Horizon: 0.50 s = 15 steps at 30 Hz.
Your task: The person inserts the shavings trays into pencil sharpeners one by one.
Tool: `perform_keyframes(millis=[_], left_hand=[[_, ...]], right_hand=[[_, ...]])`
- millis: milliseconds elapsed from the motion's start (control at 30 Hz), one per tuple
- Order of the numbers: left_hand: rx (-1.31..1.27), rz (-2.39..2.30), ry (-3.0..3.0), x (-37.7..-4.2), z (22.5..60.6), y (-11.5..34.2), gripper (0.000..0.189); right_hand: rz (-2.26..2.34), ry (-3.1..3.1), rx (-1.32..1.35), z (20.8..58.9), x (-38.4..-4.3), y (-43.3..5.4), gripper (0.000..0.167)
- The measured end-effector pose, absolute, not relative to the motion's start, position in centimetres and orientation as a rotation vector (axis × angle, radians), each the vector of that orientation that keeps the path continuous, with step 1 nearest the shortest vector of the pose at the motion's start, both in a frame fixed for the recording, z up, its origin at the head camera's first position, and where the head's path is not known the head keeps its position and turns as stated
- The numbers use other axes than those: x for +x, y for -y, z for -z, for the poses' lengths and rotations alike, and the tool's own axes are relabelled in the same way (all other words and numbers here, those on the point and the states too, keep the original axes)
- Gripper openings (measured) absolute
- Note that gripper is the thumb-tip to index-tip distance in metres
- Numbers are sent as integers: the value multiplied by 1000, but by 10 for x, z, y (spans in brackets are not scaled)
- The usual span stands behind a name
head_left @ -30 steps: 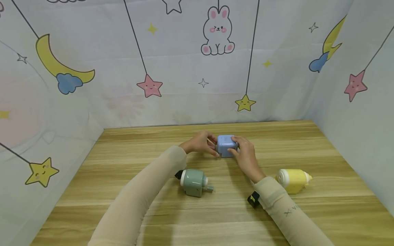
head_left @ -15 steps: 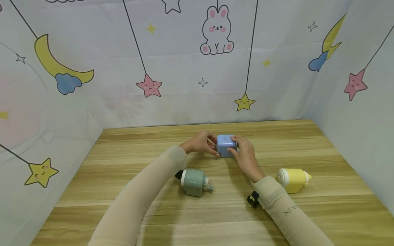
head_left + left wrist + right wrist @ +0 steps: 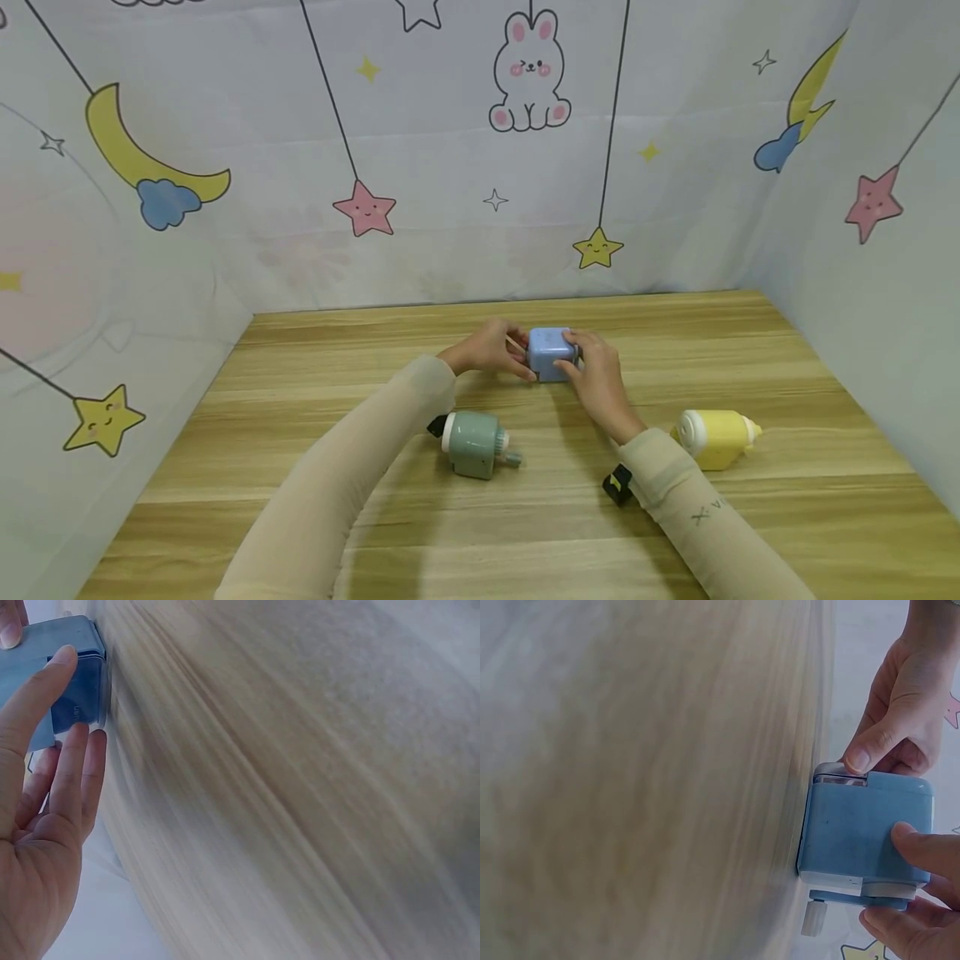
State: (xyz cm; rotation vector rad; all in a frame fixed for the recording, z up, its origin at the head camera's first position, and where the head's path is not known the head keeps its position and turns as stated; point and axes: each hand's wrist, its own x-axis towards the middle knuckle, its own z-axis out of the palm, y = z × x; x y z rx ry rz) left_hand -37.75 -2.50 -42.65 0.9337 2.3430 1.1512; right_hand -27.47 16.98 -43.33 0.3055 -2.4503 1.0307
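Observation:
Near the back of the wooden table sits a blue hand-crank pencil sharpener (image 3: 551, 354). My right hand (image 3: 596, 375) grips its crank end, thumb on the near side; in the right wrist view the crank handle (image 3: 814, 918) sticks out below the body. From the other side my left hand (image 3: 491, 348) holds the opposite end. Its thumb presses beside the clear drawer (image 3: 838, 778) in the right wrist view. The left wrist view shows the left fingers (image 3: 71, 769) at the edge of the dark blue end (image 3: 79, 690). What lies inside the left palm is mostly hidden.
A green crank sharpener (image 3: 472, 446) lies in front of the left hand, its black part (image 3: 437, 426) beside the sleeve. A yellow sharpener (image 3: 718, 439) stands to the right. One black piece (image 3: 618, 485) is partly covered by the right sleeve. Printed cloth walls (image 3: 442, 275) enclose the table.

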Motion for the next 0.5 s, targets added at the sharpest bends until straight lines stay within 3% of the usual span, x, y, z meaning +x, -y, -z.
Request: perform_keyframes(millis=[500], left_hand=[[946, -1171, -2341, -378, 429, 24, 51]], right_hand=[[-1038, 2444, 303, 434, -275, -169, 46]])
